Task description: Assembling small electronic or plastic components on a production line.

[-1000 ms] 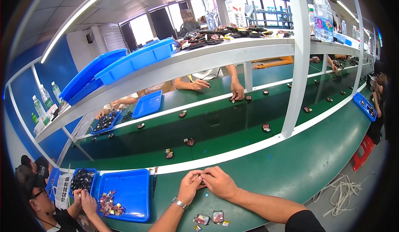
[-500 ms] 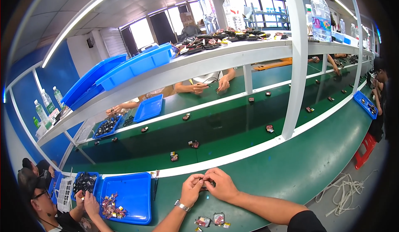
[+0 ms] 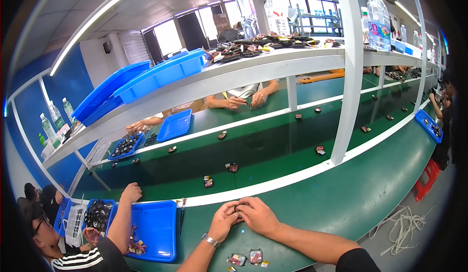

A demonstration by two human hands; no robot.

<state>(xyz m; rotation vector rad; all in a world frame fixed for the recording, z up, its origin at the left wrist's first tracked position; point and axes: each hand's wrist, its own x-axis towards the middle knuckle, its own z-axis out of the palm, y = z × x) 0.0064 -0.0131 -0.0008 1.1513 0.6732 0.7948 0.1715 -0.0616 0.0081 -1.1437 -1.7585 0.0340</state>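
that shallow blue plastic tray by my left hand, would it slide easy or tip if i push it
The shallow blue plastic tray sits flat on the smooth green bench top, so it would probably slide rather than tip. It looks light: thin walls, and only a few small parts in one corner. That uneven load might make it pivot a little when pushed.

Your left hand [image 3: 225, 220] and your right hand [image 3: 257, 215] are bare, with no gloves on them. Both of your forearms are bare too. On your left wrist you wear a shiny silver metal wristwatch with a link band [image 3: 210, 241]. Your right arm has a short black sleeve [image 3: 358, 262] that shows only at the bottom edge, up near your shoulder
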